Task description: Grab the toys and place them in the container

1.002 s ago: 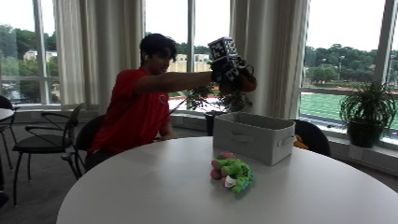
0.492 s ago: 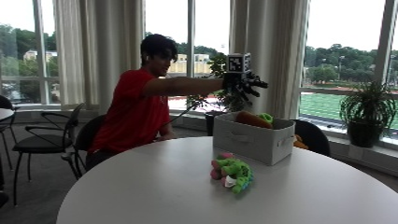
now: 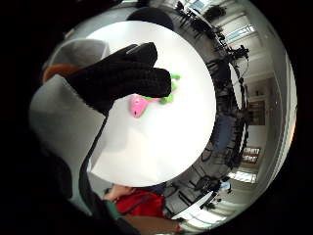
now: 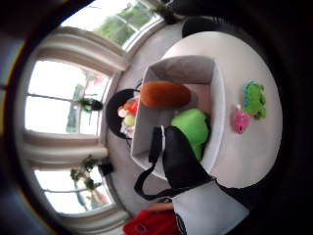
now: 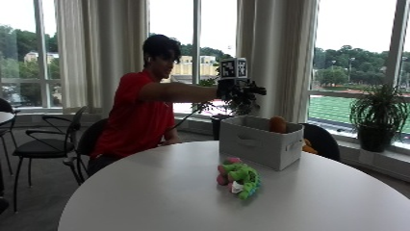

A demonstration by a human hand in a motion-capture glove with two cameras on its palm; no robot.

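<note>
A person in a red shirt (image 5: 131, 115) sits at a round white table (image 5: 160, 197) and reaches their gloved right hand (image 5: 240, 91) out over a grey fabric storage bin (image 5: 259, 140), which stands on the table's far side. The hand hangs in the air above the bin, apart from it, and holds nothing. In the little-finger-side palm view its black-gloved fingers (image 3: 122, 78) lie extended and close together, curled round nothing.

Inside the bin, the thumb-side palm view shows an orange-brown plush toy (image 4: 165, 94) lying across the upper part and a bright green plush toy (image 4: 191, 128) beside it, just below the palm. From the outside view only the top of the orange-brown toy pokes above the bin's rim.

On the table in front of the bin, well apart from the hand, lie two more soft toys close together: a green plush toy (image 5: 243, 177) and a pink plush toy (image 5: 223, 174) touching it on the side nearer the person. Both sit near the table's middle, between the bin and the table's near edge.

Behind the bin, a dark chair (image 5: 320, 139) holds a few more coloured toys (image 4: 126, 113). A potted plant (image 5: 378, 118) stands on the window ledge, and black chairs (image 5: 51, 144) stand behind the person.
</note>
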